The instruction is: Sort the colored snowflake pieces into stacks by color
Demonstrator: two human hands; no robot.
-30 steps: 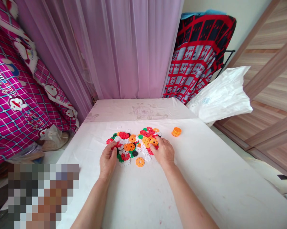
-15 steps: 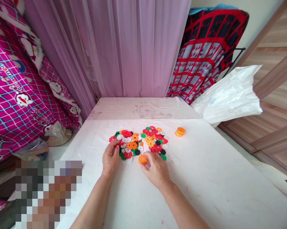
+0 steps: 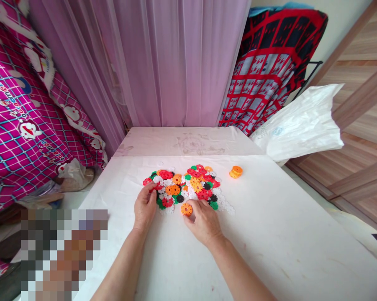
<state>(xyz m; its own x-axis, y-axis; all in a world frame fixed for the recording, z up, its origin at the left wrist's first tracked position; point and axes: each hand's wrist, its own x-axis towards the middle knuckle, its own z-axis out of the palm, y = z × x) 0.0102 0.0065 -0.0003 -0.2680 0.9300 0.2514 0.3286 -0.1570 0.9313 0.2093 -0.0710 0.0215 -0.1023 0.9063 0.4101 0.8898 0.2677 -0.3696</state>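
Observation:
A heap of round snowflake-shaped plastic discs (image 3: 188, 186), red, orange, white, green and black, lies on a white table (image 3: 270, 234). My left hand (image 3: 145, 207) rests at the heap's left edge, fingers curled against red and white pieces. My right hand (image 3: 202, 219) is at the heap's near edge, its thumb and fingers pinching a single orange disc (image 3: 186, 208). A small stack of orange discs (image 3: 236, 172) stands apart to the right of the heap.
Pink curtains (image 3: 175, 62) hang behind the table. A pink patterned blanket (image 3: 21, 117) is at the left, a red chequered blanket (image 3: 270, 67) and a white plastic bag (image 3: 301, 125) at the right. A wooden wardrobe (image 3: 364, 125) stands further right.
My right hand came back from the heap's right side to its near edge and closed on the lone orange disc. The left hand has stayed put.

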